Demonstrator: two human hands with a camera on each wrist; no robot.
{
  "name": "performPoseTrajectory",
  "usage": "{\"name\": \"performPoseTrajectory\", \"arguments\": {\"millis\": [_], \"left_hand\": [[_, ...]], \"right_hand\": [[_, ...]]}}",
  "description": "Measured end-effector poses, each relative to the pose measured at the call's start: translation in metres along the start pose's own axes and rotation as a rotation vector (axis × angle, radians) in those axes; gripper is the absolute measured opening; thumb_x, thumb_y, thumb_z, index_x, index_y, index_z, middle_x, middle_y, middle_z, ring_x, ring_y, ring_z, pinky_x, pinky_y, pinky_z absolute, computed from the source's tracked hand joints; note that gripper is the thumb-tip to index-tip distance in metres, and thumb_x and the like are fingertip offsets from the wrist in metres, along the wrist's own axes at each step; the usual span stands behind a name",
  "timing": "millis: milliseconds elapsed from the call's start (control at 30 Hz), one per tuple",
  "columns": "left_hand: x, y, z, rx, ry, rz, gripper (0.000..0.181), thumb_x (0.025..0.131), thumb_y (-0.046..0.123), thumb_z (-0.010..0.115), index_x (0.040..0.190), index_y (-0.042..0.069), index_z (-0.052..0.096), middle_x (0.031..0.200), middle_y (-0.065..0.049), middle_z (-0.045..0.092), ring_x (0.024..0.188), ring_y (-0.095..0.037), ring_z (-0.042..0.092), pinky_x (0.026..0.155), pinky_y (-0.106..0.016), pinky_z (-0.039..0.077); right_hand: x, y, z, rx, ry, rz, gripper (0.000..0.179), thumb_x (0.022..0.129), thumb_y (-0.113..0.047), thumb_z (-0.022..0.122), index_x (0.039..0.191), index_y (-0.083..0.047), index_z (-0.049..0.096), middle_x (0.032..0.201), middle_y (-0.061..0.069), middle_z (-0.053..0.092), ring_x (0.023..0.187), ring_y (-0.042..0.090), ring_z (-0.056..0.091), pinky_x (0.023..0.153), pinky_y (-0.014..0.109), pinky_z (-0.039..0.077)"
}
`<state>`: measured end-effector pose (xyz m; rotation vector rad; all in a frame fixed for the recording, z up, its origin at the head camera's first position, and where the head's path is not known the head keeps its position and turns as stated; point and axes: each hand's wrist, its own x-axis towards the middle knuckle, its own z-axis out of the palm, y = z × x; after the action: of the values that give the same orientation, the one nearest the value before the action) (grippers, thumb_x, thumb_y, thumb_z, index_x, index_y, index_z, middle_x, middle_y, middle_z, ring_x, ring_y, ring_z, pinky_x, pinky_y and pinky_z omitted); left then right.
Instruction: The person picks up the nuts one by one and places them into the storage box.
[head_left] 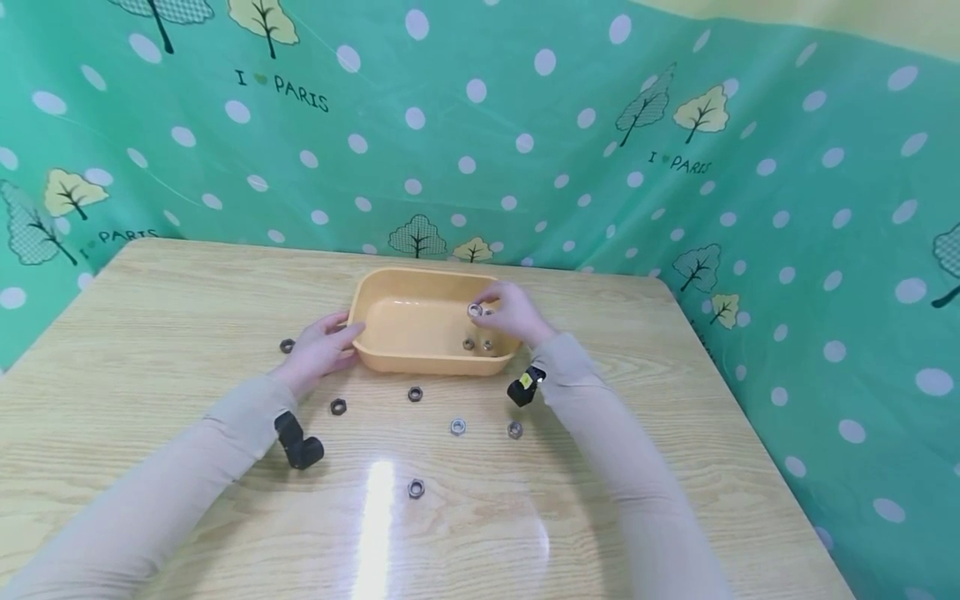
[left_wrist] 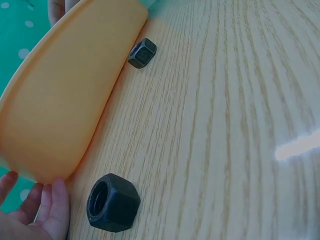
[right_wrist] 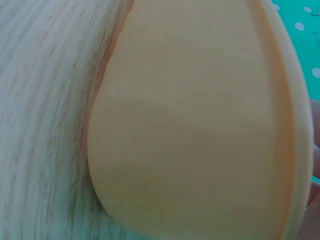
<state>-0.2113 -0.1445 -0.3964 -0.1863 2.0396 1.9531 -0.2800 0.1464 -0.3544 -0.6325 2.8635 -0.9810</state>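
In the head view my left hand (head_left: 318, 350) holds the left end of a shallow orange plastic basin (head_left: 420, 365), thumb at the rim. The left wrist view shows fingertips (left_wrist: 59, 192) against the outer wall. Over the basin's right end my right hand (head_left: 513, 312) pinches a metal hex nut (head_left: 475, 310). Below that hand, a few nuts (head_left: 468, 343) lie on the basin floor. The right wrist view is mostly filled by the basin's outer wall (right_wrist: 190, 125), hiding the pinched nut.
Loose nuts lie on the wooden table (head_left: 225, 300): a dark one (head_left: 287, 345) by my left hand, others (head_left: 415, 394) in front of the basin, a shinier one (head_left: 457, 427) and one (head_left: 416, 489) nearer me. A green dotted curtain (head_left: 450, 125) hangs behind.
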Motion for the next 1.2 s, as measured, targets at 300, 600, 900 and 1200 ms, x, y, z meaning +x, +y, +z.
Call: {"name": "performPoseTrajectory", "arguments": {"millis": [300,600,900,1200], "left_hand": [[0.0,-0.001,0.0,-0.006,0.003,-0.008,0.068,0.1,0.033,0.045,0.152,0.009,0.01,0.15,-0.021,0.025,0.135,-0.031,0.036,0.107,-0.029,0.043],[0.0,-0.002,0.001,-0.018,0.002,-0.008,0.066,0.1,0.031,0.045,0.152,0.009,0.012,0.15,-0.021,0.027,0.132,-0.028,0.039,0.102,-0.023,0.046],[-0.002,0.001,0.002,-0.019,0.001,-0.004,0.066,0.1,0.031,0.044,0.152,0.007,0.012,0.149,-0.022,0.027,0.131,-0.028,0.039,0.103,-0.023,0.046],[-0.002,0.0,0.002,-0.019,0.004,-0.004,0.066,0.1,0.031,0.045,0.152,0.006,0.012,0.148,-0.021,0.028,0.127,-0.025,0.043,0.101,-0.022,0.047]], "right_hand": [[0.005,-0.001,0.004,-0.018,0.02,-0.003,0.024,0.081,-0.013,0.072,0.102,-0.002,0.071,0.105,0.012,0.067,0.106,0.027,0.057,0.098,0.039,0.047],[0.01,0.001,0.008,-0.045,0.02,0.015,0.025,0.081,-0.014,0.073,0.103,-0.003,0.07,0.106,0.011,0.066,0.106,0.025,0.056,0.099,0.037,0.047],[0.013,0.004,0.012,-0.05,0.028,0.038,0.028,0.082,-0.016,0.073,0.106,-0.002,0.069,0.108,0.011,0.066,0.107,0.025,0.056,0.1,0.037,0.047],[0.011,0.003,0.008,0.024,0.033,0.059,0.037,0.084,-0.014,0.071,0.118,-0.002,0.062,0.119,0.014,0.062,0.112,0.026,0.055,0.101,0.037,0.047]]}}
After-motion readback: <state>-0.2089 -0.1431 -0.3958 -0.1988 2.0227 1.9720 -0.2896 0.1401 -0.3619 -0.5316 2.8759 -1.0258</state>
